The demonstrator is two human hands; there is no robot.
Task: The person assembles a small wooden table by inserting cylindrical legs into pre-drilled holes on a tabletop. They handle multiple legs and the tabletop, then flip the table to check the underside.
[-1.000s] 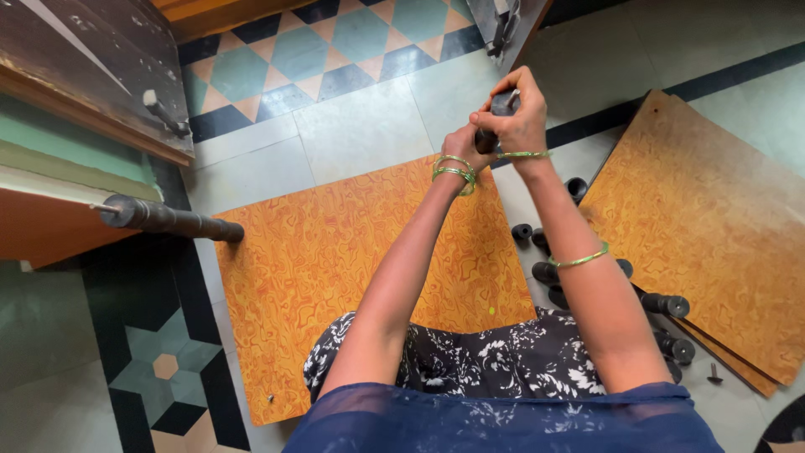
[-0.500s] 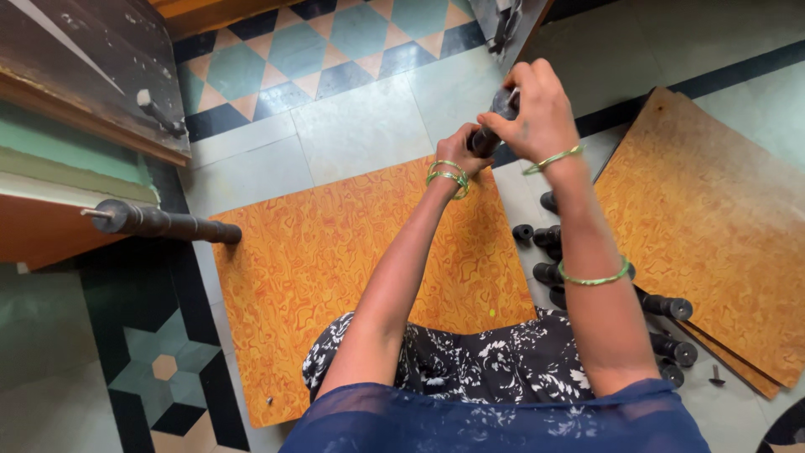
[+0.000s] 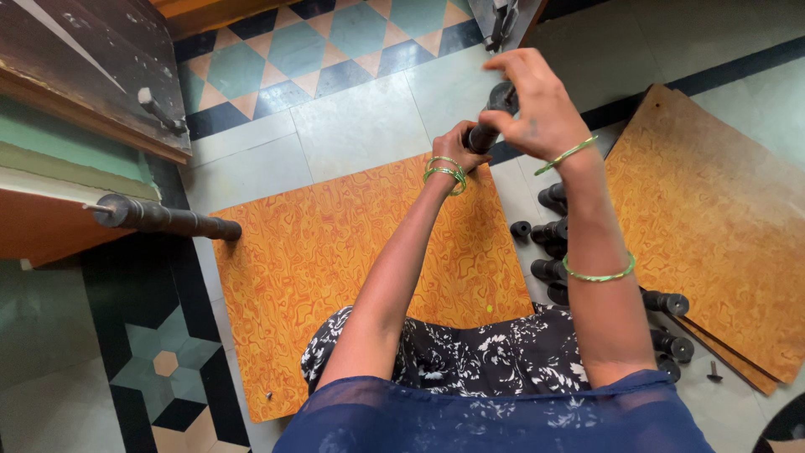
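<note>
— What lies nearest?

— A lap in black-and-white floral cloth [image 3: 470, 356], partly covering an orange marbled board [image 3: 335, 268] flat on the tiled floor [image 3: 360, 126]. No package, label or sign shows on anything here.

— And to the right?

— A cluster of dark turned legs [image 3: 553, 235] lies on the floor between that board and a second stack of orange boards [image 3: 721, 218]; some legs are hidden behind the right forearm, so their count is unclear.

— The hands?

— Both are raised over the far edge of the near board. The left hand [image 3: 457, 147] is clenched round the lower end of a dark turned leg [image 3: 495, 113]. The right hand [image 3: 537, 105] pinches its upper end with fingertips. The leg's middle is mostly covered.

— Farther off?

— At left, another dark leg [image 3: 168, 218] sticks out from a wooden frame [image 3: 92, 75], cut off by the edge.
</note>
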